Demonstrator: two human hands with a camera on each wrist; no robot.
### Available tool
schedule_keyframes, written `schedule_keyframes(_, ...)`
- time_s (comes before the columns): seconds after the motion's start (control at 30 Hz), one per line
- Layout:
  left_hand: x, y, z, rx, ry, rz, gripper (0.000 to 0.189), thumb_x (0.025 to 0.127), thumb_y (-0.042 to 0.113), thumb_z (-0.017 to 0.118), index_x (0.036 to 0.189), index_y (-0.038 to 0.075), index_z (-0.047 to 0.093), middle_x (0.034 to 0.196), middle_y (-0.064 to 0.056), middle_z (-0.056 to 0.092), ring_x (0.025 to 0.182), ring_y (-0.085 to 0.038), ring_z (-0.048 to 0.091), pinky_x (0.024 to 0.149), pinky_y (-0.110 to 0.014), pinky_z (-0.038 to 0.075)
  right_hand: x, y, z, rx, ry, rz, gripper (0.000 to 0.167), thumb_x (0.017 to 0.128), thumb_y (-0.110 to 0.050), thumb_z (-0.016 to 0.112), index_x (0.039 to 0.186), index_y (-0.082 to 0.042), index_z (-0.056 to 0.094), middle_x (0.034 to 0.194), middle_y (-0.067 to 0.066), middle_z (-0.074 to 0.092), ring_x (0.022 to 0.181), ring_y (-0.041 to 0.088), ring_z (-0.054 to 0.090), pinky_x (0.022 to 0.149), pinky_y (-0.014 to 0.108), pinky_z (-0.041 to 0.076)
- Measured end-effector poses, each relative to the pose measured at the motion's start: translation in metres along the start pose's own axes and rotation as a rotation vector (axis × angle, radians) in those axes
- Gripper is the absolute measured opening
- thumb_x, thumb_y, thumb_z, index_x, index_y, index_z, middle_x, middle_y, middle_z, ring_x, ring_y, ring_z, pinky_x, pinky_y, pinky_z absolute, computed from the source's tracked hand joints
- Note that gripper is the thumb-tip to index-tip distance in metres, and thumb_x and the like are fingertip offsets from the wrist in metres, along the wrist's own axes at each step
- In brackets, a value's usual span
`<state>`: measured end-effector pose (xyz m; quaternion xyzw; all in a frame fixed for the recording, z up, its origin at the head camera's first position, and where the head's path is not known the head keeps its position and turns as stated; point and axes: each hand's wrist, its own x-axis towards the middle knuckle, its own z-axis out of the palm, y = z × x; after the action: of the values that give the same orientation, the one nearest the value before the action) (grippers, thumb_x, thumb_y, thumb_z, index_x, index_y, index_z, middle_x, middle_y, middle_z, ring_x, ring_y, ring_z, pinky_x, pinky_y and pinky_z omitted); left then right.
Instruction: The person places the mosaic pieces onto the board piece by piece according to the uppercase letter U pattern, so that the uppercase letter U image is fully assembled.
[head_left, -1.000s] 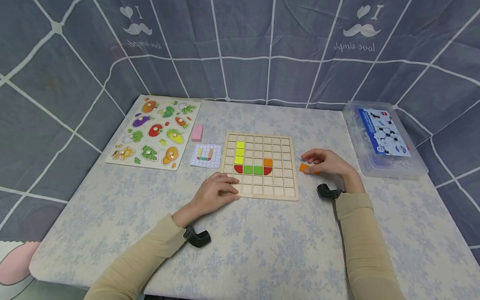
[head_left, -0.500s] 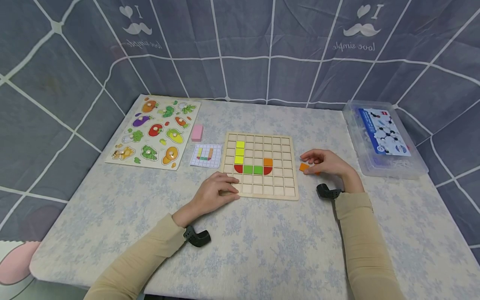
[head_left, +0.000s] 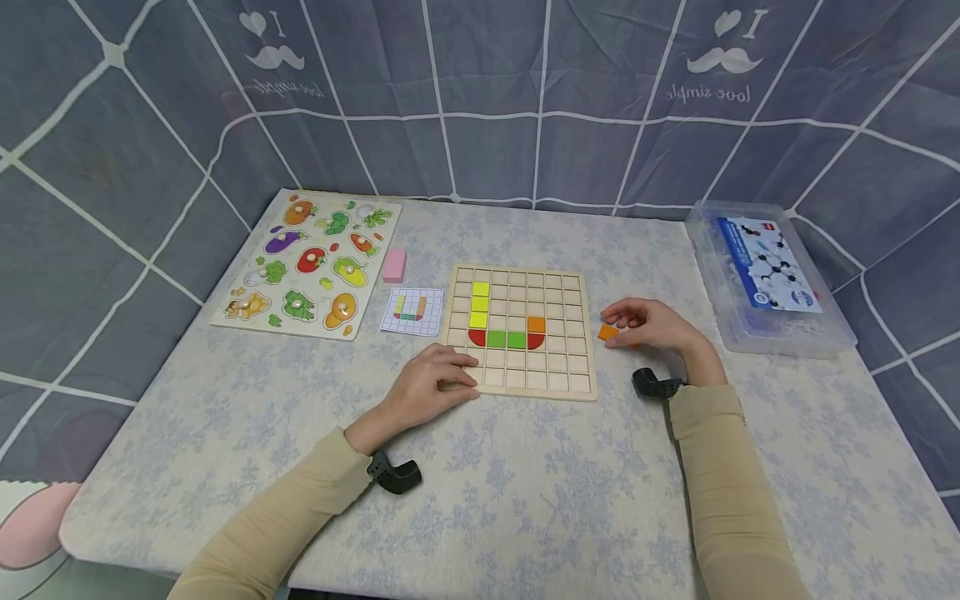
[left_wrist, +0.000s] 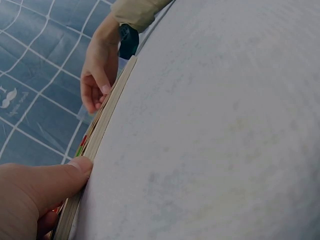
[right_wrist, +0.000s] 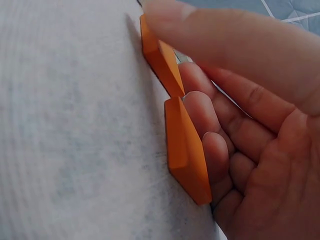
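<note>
A wooden grid board (head_left: 555,375) lies mid-table. It holds yellow square tiles (head_left: 479,305) in a left column, green square tiles (head_left: 506,340) below, red quarter-round tiles (head_left: 536,342) at both lower corners and one orange square tile (head_left: 536,325). My left hand (head_left: 429,386) grips the board's near left corner, its thumb (left_wrist: 75,172) against the front edge in the left wrist view. To the right of the board, my right hand (head_left: 652,323) is over two loose orange tiles (right_wrist: 187,155). Its thumb touches the farther one (right_wrist: 162,62); the bent fingers lie behind them.
A small pattern card (head_left: 412,312) and a pink block (head_left: 394,267) lie left of the board. Farther left is a vegetable puzzle board (head_left: 322,267). A clear plastic case (head_left: 772,333) with a blue label stands at the right. Grey curtain (head_left: 495,100) hangs behind.
The right hand has shifted very slightly left, and the orange tile by its thumb has moved a touch with it. The left hand and the board have stayed still.
</note>
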<state>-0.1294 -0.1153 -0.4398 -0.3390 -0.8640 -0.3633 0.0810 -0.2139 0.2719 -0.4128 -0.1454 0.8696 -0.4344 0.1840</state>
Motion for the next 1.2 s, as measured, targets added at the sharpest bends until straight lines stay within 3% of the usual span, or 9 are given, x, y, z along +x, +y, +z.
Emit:
schedule_keyframes(0.27, 0.0, 0.0, 0.0, 0.002, -0.005, -0.005, 0.011, 0.077, 0.02, 0.079, 0.084, 0.012, 0.076, 0.109, -0.003, 0.068, 0.11, -0.024, 0.054, 0.097, -0.035, 0.04, 0.0, 0.0, 0.001, -0.006, -0.001, 0.0, 0.048, 0.079, -0.015, 0.077, 0.12, 0.002, 0.058, 0.11, 0.017, 0.058, 0.087, 0.019, 0.049, 0.07, 0.025, 0.044)
schedule_keyframes(0.7, 0.0, 0.0, 0.0, 0.009, -0.004, -0.002, 0.009, 0.077, 0.019, 0.079, 0.083, 0.012, 0.077, 0.109, -0.003, 0.068, 0.105, -0.021, 0.055, 0.095, -0.034, 0.042, 0.002, -0.004, 0.005, -0.022, 0.041, -0.004, 0.038, 0.081, -0.01, 0.074, 0.114, 0.003, 0.061, 0.095, 0.013, 0.057, 0.08, 0.018, 0.049, 0.067, 0.024, 0.044)
schedule_keyframes(1.2, 0.001, 0.0, 0.001, 0.019, -0.006, -0.004, 0.009, 0.077, 0.02, 0.079, 0.082, 0.013, 0.077, 0.109, -0.003, 0.068, 0.103, -0.02, 0.055, 0.09, -0.034, 0.045, 0.003, -0.009, 0.003, -0.02, 0.067, 0.036, 0.039, 0.082, -0.016, 0.074, 0.115, 0.0, 0.062, 0.104, 0.017, 0.062, 0.089, 0.021, 0.054, 0.073, 0.026, 0.046)
